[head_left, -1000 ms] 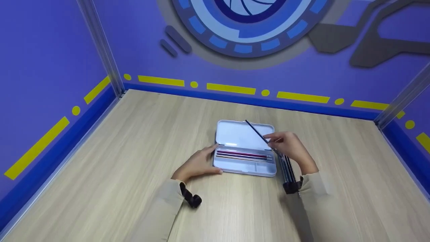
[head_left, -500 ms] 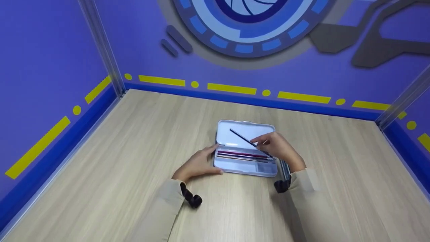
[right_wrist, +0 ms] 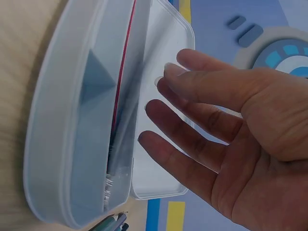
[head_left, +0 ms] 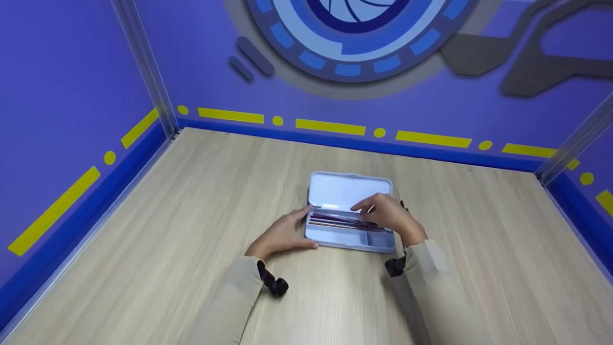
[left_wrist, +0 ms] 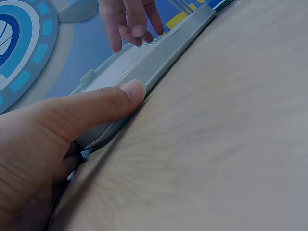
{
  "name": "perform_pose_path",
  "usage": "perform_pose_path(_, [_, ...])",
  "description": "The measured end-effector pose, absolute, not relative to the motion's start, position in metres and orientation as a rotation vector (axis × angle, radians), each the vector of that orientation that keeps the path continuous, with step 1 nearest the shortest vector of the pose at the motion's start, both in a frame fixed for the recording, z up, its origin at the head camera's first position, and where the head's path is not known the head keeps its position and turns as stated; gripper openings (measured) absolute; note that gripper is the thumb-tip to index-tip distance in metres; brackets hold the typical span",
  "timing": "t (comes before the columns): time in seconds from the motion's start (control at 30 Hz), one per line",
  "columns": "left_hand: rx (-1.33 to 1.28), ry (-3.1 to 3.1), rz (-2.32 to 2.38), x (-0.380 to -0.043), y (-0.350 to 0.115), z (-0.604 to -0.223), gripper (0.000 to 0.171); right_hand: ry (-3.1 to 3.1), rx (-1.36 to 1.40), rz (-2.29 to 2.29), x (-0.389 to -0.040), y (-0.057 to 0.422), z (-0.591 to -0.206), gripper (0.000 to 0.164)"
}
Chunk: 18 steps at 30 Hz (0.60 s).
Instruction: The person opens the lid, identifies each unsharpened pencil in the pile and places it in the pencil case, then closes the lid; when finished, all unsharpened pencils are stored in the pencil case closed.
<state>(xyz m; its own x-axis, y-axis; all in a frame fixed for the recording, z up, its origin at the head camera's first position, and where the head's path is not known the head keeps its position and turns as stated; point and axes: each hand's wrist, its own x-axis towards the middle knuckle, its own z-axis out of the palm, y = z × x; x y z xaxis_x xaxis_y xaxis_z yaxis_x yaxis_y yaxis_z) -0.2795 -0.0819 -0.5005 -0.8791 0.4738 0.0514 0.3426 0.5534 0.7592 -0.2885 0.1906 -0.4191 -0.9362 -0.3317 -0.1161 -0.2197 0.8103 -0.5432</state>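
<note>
In the head view we see one open white plastic case (head_left: 335,236) on the wood-grain tabletop (head_left: 191,215); the left hand (head_left: 281,233) grips its left end, and the right hand (head_left: 390,213) is over its right part. We judge the step as stowing slim red and dark pencils (head_left: 335,221): at least three inside, overlapping. The left wrist view shows the left thumb against the case's front wall. In the right wrist view we find the right fingers parted, holding nothing; at least two loose dark pencils (right_wrist: 114,223) outside probably call for fetching next.
</note>
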Motion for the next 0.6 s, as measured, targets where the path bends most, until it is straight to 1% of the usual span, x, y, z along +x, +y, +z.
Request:
perform_pose_path(0.3, [0.686, 2.620, 1.236, -0.280, -0.082, -0.501, 0.105, 2.769, -0.378, -0.772, -0.286, 0.190, -0.417, 0.026])
perform_pose_path(0.6, [0.696, 2.607, 1.259, -0.279, -0.083, -0.501, 0.105, 2.784, -0.350, -0.810, -0.280, 0.200, -0.415, 0.026])
